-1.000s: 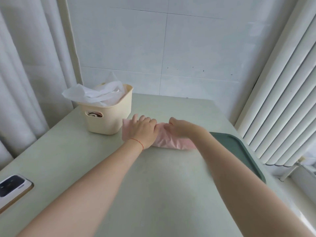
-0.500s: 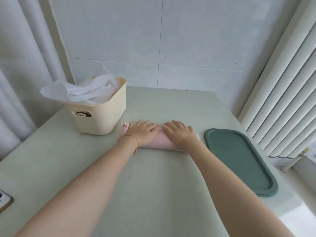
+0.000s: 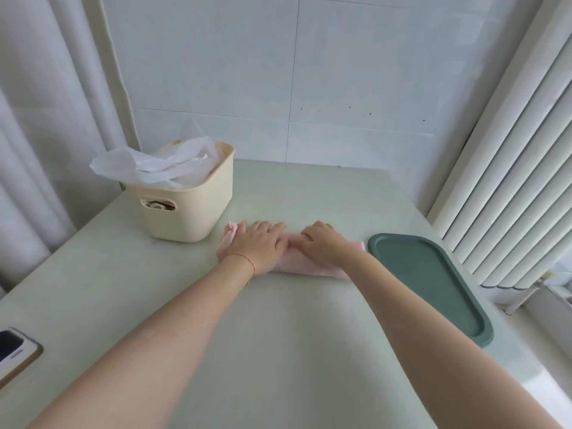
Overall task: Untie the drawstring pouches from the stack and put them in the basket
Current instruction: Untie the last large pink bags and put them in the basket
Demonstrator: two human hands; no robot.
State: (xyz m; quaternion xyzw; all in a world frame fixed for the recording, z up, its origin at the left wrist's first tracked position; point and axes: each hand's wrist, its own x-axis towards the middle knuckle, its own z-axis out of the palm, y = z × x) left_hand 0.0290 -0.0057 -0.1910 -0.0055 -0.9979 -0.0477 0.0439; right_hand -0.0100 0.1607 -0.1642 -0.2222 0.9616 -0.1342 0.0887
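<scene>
Head view: a pink pouch [image 3: 294,263] is laid flat on the pale green table [image 3: 278,335], between the cream basket [image 3: 188,209] and the green tray [image 3: 433,286], touching neither from what can be seen. It's pressed down by both hands. The left hand [image 3: 258,246] is spread flat with fingers straight, nothing gripped. The right hand [image 3: 323,246] is laid on it too, fingers a bit bent at the knuckles but relaxed. White pouches [image 3: 151,164] are piled in the basket. A phone [image 3: 14,354] is seen at the table's left edge.

Soft even daylight, faint shadows, wide-angle bending at edges, slightly soft focus
</scene>
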